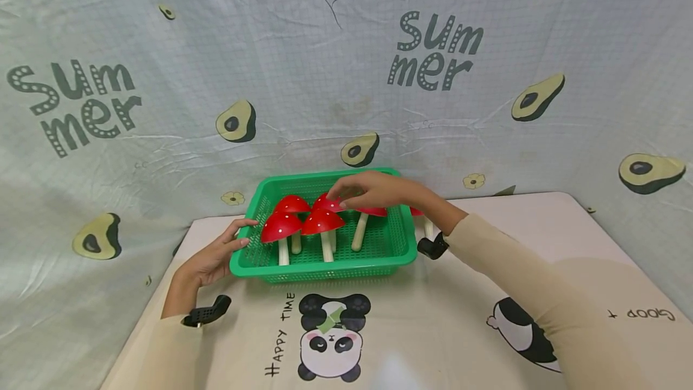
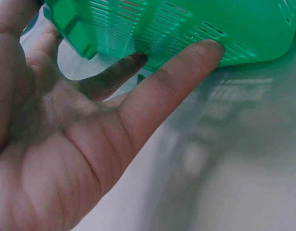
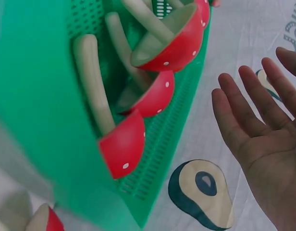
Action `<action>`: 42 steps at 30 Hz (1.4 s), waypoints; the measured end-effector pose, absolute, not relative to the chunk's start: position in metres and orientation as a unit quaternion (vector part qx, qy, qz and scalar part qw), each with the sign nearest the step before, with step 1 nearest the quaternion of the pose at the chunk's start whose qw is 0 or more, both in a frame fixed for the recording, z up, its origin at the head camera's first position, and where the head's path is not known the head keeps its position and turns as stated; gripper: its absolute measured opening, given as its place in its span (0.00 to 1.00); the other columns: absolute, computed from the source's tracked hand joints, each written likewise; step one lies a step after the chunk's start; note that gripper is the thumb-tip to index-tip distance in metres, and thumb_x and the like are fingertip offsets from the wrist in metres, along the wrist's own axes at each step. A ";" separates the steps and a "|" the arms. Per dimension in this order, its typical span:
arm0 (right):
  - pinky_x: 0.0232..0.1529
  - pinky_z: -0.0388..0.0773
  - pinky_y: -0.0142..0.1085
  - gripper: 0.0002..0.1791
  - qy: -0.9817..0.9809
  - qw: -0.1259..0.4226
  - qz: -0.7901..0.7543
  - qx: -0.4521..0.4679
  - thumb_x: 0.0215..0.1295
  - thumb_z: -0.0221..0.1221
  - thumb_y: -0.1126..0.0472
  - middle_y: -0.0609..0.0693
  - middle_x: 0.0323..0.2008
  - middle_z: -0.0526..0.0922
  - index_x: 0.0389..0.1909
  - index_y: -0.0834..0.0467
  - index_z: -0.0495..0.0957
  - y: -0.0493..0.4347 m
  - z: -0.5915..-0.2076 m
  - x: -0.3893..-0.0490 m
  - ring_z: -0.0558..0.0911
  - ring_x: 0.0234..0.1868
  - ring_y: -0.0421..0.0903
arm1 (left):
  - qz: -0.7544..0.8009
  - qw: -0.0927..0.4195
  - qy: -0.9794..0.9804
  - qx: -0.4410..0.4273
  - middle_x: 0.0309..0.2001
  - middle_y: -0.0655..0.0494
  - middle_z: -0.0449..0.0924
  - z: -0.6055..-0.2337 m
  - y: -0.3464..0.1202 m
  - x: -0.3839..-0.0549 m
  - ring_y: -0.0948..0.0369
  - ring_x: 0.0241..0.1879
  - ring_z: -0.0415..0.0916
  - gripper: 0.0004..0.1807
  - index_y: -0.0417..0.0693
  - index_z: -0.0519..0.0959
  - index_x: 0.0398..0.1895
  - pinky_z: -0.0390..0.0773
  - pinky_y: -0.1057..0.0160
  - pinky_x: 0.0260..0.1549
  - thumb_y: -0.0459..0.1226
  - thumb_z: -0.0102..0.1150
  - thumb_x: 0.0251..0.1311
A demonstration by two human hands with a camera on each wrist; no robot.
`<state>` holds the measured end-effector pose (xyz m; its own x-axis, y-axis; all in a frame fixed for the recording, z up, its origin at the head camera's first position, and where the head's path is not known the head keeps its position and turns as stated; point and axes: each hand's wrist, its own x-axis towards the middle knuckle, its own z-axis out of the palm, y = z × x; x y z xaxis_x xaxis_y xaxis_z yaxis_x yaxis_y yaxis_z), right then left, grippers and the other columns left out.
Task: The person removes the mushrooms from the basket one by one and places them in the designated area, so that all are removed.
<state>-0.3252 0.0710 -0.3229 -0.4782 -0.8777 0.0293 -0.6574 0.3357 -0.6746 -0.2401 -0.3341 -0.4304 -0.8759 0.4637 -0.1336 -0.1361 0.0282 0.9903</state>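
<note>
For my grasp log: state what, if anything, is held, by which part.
The right hand holds nothing. The left hand touches the green basket at its left side; whether it grips there cannot be told.

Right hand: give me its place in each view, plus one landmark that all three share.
Head: just right of centre, the right hand is over the back of the green basket, by the red-capped mushrooms.
Left wrist: not in it; the hand there is the left hand.
Right wrist: at the right edge, palm showing.
Shared landmark: the green basket, mid-picture, along the top, and at left, respectively.
</note>
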 end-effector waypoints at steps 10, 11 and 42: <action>0.64 0.73 0.40 0.20 0.799 0.190 -0.307 -0.481 0.75 0.58 0.53 0.49 0.65 0.77 0.65 0.51 0.76 0.055 -0.324 -0.335 0.77 0.64 0.46 | 0.688 0.216 0.683 0.114 0.59 0.44 0.63 -0.431 -0.334 -0.239 0.56 0.48 0.83 0.19 0.70 0.63 0.65 0.85 0.52 0.43 0.37 0.45 0.80; 0.64 0.73 0.40 0.20 0.797 0.192 -0.311 -0.481 0.75 0.58 0.53 0.48 0.64 0.77 0.65 0.51 0.76 0.054 -0.325 -0.336 0.77 0.64 0.46 | 0.688 0.216 0.683 0.115 0.59 0.44 0.63 -0.431 -0.334 -0.239 0.56 0.48 0.83 0.19 0.70 0.63 0.65 0.85 0.52 0.43 0.37 0.45 0.80; 0.66 0.72 0.37 0.26 0.799 0.238 -0.289 -0.470 0.73 0.61 0.55 0.55 0.66 0.75 0.67 0.61 0.73 0.025 -0.342 -0.353 0.73 0.68 0.53 | 0.690 0.220 0.678 0.124 0.60 0.47 0.63 -0.431 -0.332 -0.239 0.55 0.50 0.82 0.19 0.69 0.62 0.66 0.85 0.52 0.44 0.37 0.45 0.80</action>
<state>-0.3535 0.0253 -0.3423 -0.4450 -0.8890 -0.1082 -0.6135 0.3906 -0.6863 -0.2389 -0.3319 -0.4305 -0.8730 0.4708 -0.1275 -0.1356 0.0168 0.9906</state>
